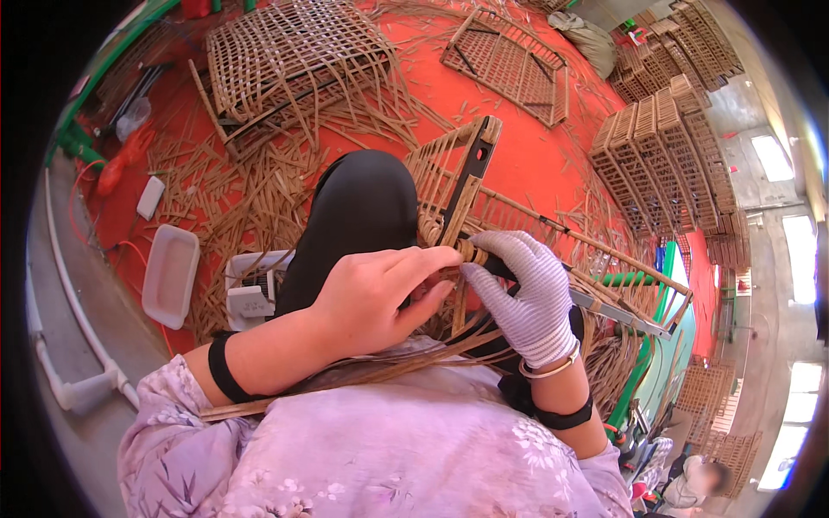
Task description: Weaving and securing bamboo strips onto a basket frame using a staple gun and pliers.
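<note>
A woven bamboo frame (518,211) with black bars leans across my lap, its corner between my hands. Tan bamboo strip is wound around the frame's joint (469,251). My left hand (367,293), bare, reaches in from the left with its index fingertip against the winding and its thumb bent below, closed around a thin bamboo strip (452,278). In a ribbed white-grey glove, my right hand (528,298) curls around the dark bar beside the winding, thumb tip close to the left fingertips. Loose bamboo strips (371,373) lie across my lap under both wrists.
A half-woven bamboo basket (298,65) and a flat bamboo panel (509,65) lie ahead on the red floor. Bamboo scraps (203,194) litter the left side, near a white tub (170,276). Stacked bamboo crates (661,160) stand right; another person (691,479) sits far lower right.
</note>
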Demonstrator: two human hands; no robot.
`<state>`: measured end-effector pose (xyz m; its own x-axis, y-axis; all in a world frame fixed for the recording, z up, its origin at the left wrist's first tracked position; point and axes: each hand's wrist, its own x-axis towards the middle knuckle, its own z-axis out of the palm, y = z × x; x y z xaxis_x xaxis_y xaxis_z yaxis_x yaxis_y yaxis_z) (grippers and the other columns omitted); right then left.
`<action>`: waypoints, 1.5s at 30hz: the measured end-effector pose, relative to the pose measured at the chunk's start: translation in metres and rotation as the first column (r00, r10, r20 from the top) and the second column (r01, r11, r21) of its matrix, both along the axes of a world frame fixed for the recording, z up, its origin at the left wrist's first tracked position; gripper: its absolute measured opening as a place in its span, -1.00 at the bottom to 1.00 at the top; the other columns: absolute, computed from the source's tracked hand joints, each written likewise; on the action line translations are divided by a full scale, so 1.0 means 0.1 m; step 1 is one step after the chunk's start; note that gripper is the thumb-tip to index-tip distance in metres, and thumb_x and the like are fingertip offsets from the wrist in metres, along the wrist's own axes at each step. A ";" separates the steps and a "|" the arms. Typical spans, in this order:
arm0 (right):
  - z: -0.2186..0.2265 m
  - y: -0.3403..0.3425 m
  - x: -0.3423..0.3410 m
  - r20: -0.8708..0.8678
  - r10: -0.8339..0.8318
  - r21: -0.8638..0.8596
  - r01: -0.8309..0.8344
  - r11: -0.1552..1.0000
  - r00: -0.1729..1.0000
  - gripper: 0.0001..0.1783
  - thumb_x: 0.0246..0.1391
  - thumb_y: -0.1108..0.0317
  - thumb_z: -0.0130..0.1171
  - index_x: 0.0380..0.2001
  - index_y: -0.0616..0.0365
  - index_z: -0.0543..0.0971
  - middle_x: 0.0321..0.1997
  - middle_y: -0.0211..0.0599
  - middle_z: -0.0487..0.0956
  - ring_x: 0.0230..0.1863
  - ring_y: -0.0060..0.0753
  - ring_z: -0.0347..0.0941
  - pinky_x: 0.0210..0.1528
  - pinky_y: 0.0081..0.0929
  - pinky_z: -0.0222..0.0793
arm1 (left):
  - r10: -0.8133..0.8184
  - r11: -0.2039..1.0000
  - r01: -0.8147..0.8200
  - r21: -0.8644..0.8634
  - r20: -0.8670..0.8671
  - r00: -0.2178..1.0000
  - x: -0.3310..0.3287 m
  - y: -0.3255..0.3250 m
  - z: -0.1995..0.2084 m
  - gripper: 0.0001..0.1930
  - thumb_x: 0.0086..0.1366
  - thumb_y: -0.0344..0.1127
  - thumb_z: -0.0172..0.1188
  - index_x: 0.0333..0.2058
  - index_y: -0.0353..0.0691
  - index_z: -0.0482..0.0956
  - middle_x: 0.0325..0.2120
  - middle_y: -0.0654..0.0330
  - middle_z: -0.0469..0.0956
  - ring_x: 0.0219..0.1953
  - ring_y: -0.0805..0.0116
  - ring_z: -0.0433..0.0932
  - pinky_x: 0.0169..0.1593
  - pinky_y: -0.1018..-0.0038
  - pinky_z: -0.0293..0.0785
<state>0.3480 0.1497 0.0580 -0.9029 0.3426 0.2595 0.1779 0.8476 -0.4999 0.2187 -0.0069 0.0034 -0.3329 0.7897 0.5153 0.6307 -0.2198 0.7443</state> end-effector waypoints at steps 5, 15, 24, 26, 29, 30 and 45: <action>-0.05 0.04 0.03 -0.025 0.048 0.045 -0.047 0.998 0.999 -0.69 -0.09 0.32 0.35 -0.23 0.12 0.60 -0.24 -0.14 0.61 -0.22 -0.02 0.55 -0.16 -0.22 0.43 | 0.049 0.995 -0.069 -0.076 -0.246 0.968 0.01 0.03 0.07 -0.63 0.18 -0.35 0.31 -0.02 -0.14 0.55 -0.54 0.22 0.57 -0.55 0.29 0.57 -0.49 0.44 0.49; -0.02 0.02 0.11 -0.125 0.202 0.343 -0.148 0.927 0.971 -0.75 -0.19 0.43 0.33 -0.34 0.08 0.56 -0.22 -0.24 0.55 -0.20 -0.08 0.50 -0.13 -0.19 0.39 | 0.070 0.992 -0.095 -0.088 -0.249 0.966 0.05 0.01 0.01 -0.48 0.14 -0.30 0.34 0.10 -0.13 0.47 -0.58 0.28 0.57 -0.57 0.35 0.57 -0.50 0.45 0.49; -0.05 0.15 0.18 -0.059 0.063 0.284 -0.043 0.958 0.996 -0.75 -0.22 0.37 0.36 -0.38 0.03 0.56 -0.21 -0.29 0.50 -0.18 -0.09 0.46 -0.14 -0.16 0.34 | 0.067 0.989 -0.100 -0.112 -0.264 0.962 0.07 0.00 0.03 -0.44 0.15 -0.33 0.33 0.15 -0.13 0.44 -0.63 0.31 0.54 -0.62 0.38 0.54 -0.55 0.47 0.45; -0.01 0.13 0.24 -0.054 0.102 0.331 -0.079 0.940 0.993 -0.77 -0.23 0.35 0.37 -0.44 0.03 0.54 -0.22 -0.30 0.49 -0.19 -0.12 0.45 -0.15 -0.17 0.33 | 0.071 0.991 -0.097 -0.092 -0.254 0.965 0.08 0.00 0.02 -0.44 0.14 -0.33 0.33 0.15 -0.12 0.43 -0.64 0.31 0.52 -0.63 0.38 0.54 -0.55 0.47 0.45; 0.09 -0.04 0.28 -0.051 0.142 0.380 -0.112 0.918 0.989 -0.77 -0.23 0.30 0.39 -0.58 0.05 0.50 -0.31 -0.37 0.45 -0.23 -0.19 0.44 -0.17 -0.19 0.30 | 0.057 0.988 -0.093 -0.121 -0.274 0.960 0.07 0.00 0.02 -0.44 0.14 -0.32 0.33 0.15 -0.12 0.44 -0.65 0.31 0.52 -0.63 0.38 0.53 -0.55 0.47 0.45; 0.17 -0.15 0.30 -0.041 0.184 0.374 -0.156 0.914 0.982 -0.77 -0.22 0.30 0.40 -0.60 0.05 0.49 -0.34 -0.39 0.46 -0.25 -0.20 0.45 -0.17 -0.19 0.30 | 0.055 0.988 -0.091 -0.121 -0.272 0.961 0.07 0.00 0.02 -0.44 0.14 -0.32 0.33 0.15 -0.12 0.44 -0.65 0.31 0.52 -0.63 0.38 0.53 -0.55 0.47 0.45; 0.18 -0.05 0.36 -0.340 0.177 -0.489 -0.335 0.806 0.924 -0.84 0.17 0.39 0.13 -0.43 0.21 0.63 -0.30 -0.19 0.61 -0.25 -0.24 0.56 -0.18 -0.36 0.45 | -0.120 0.992 0.126 -0.011 -0.399 0.909 0.11 -0.02 0.03 -0.70 0.14 -0.25 0.31 -0.11 0.01 0.64 -0.29 0.33 0.46 -0.22 0.34 0.50 -0.12 0.36 0.47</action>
